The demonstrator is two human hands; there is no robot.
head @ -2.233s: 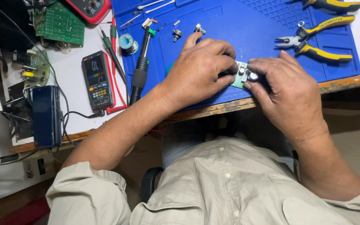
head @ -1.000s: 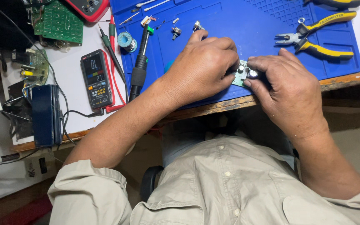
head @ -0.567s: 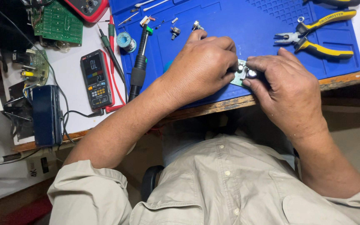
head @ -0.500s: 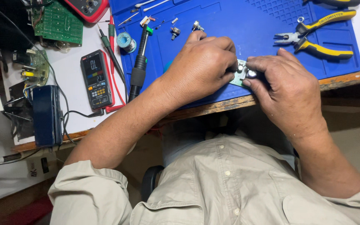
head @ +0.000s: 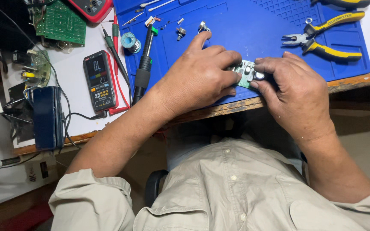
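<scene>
Fingers of both your hands pinch a small green circuit board between them at the near edge of the blue mat.

Your left hand curls over the board's left end, thumb stretched up the mat, fingertips closed on the board's edge; your right hand grips the right end, its fingertips pressed around a small round silver-topped part on the board, so most of the board is hidden. Just beyond your left thumb lie two small knobbed components. Yellow-handled pliers rest on the mat, near your right hand. Left of your left forearm, a soldering iron lies along the mat's edge, and a handheld multimeter sits on the white table beside it.
</scene>
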